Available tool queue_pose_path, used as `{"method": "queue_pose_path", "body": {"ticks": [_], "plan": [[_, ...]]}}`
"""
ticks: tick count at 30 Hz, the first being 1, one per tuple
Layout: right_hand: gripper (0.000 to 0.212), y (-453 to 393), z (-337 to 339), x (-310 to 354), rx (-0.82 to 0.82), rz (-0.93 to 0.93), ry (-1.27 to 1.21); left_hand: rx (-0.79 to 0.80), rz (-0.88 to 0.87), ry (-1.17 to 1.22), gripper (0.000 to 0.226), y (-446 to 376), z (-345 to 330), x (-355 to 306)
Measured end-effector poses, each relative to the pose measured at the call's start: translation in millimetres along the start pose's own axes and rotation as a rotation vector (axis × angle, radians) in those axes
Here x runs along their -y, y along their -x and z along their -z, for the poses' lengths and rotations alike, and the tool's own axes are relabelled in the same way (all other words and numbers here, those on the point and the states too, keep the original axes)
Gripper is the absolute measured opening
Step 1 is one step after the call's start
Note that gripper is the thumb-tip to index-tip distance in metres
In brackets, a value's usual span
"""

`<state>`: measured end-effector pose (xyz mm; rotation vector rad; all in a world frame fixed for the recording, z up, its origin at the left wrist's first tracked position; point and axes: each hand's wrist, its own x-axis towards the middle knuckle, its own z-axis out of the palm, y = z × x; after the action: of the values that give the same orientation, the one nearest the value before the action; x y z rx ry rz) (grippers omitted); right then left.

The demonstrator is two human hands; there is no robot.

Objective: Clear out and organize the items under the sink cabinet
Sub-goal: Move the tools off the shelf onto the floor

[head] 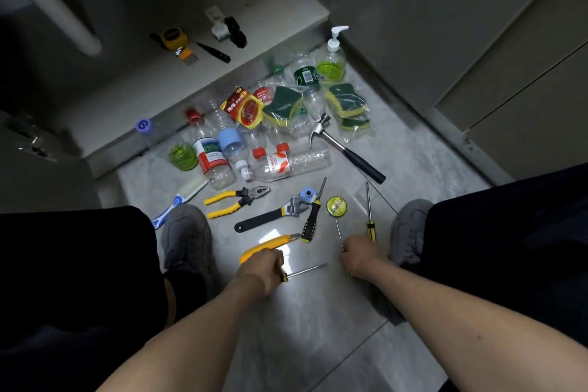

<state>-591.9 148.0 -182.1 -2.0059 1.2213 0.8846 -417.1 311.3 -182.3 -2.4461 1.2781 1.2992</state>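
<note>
Left hand grips a thin steel-shaft screwdriver with yellow-black handle, just beside the yellow plastic utility knife on the grey tile floor. Right hand is curled around another thin-shaft screwdriver, right of the knife. Black-handled adjustable wrench and yellow-handled pliers lie beyond the knife.

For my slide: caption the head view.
Left hand and right hand each grip a screwdriver above floor-sorted tools and bottles.

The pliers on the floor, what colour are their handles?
Yellow handles on the pliers, with a dark metal head. The head view shows them.
</note>
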Motion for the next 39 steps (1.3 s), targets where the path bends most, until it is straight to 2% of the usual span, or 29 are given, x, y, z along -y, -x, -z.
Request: {"method": "queue_pose_path", "body": {"ticks": [6, 12, 16, 20, 24, 27, 30, 31, 33, 36, 39], "plan": [[0.024, 7.4, -5.4, 4.3, -0.09, 0.045, 0.073, -0.025, 0.027, 0.067, 0.018, -2.3, 7.4, -4.5], [0.022, 8.1, 19.7, 21.4, -0.135, 0.068, -0.006, -0.032, 0.095, 0.162, 0.014, -6.4, 45.4, -4.2], [0.021, -7.3, 61.7, 55.1, -0.236, 0.157, -0.198, -0.199, 0.091, 0.233, 0.02, -23.9, 105.4, -3.8], [0.021, -25.4, 128.2, 109.8, -0.318, 0.292, -0.332, -0.34, 0.027, 0.276, 0.017, -45.1, 199.3, -3.0], [0.019, -48.3, 196.5, 166.0, -0.37, 0.417, -0.35, -0.408, -0.033, 0.147, 0.017, -67.9, 298.6, 5.4], [0.02, -68.6, 241.3, 208.4, -0.407, 0.471, -0.338, -0.446, 0.02, 0.003, 0.019, -86.6, 359.1, 24.3], [0.011, -90.3, 268.6, 250.8, -0.471, 0.542, -0.287, -0.463, 0.085, -0.159, 0.028, -109.4, 401.8, 51.9], [0.01, -98.0, 272.9, 265.3, -0.497, 0.57, -0.271, -0.468, 0.098, -0.179, 0.032, -119.0, 411.0, 61.2], [0.022, -114.5, 277.7, 292.6, -0.544, 0.624, -0.232, -0.477, 0.087, -0.187, 0.042, -143.1, 422.2, 78.2], [0.042, -144.2, 282.9, 326.0, -0.683, 0.641, -0.002, -0.41, 0.056, -0.257, 0.063, -174.1, 423.1, 93.7], [0.049, -169.4, 286.7, 349.1, -0.775, 0.627, 0.228, -0.388, 0.059, -0.435, 0.059, -187.4, 411.8, 98.5]]}}
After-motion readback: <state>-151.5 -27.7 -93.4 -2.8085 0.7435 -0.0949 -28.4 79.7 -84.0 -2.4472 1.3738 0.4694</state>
